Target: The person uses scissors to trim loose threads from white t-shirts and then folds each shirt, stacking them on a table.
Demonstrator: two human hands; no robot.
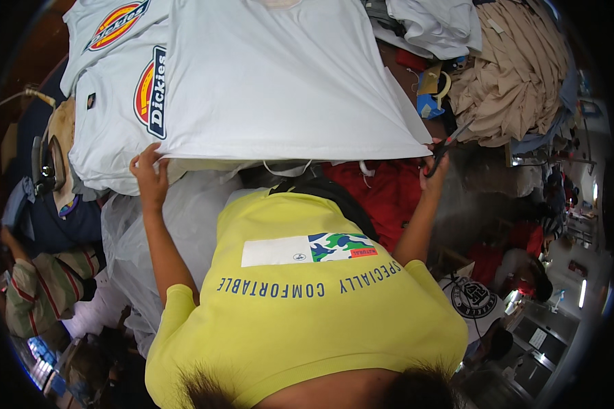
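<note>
A white T-shirt [273,88] lies spread in front of me, its straight hem stretched toward my body. My left hand [150,176] pinches the hem's left corner between its fingertips. At the right corner, my right hand [435,167] has its fingers closed around small scissors [439,151] with black and orange handles. Their blades point up and to the right, away from the cloth. The fingertips of that hand also meet the shirt's corner. Further white shirts [109,123] with a colourful printed emblem lie under and beside the spread one on the left.
An iron [46,167] stands at the far left. Tan garments [515,75] are heaped at the back right, beside a tape roll [442,90]. Red cloth [382,204] and clear plastic sheeting [133,238] lie near my body. Other people sit nearby on both sides.
</note>
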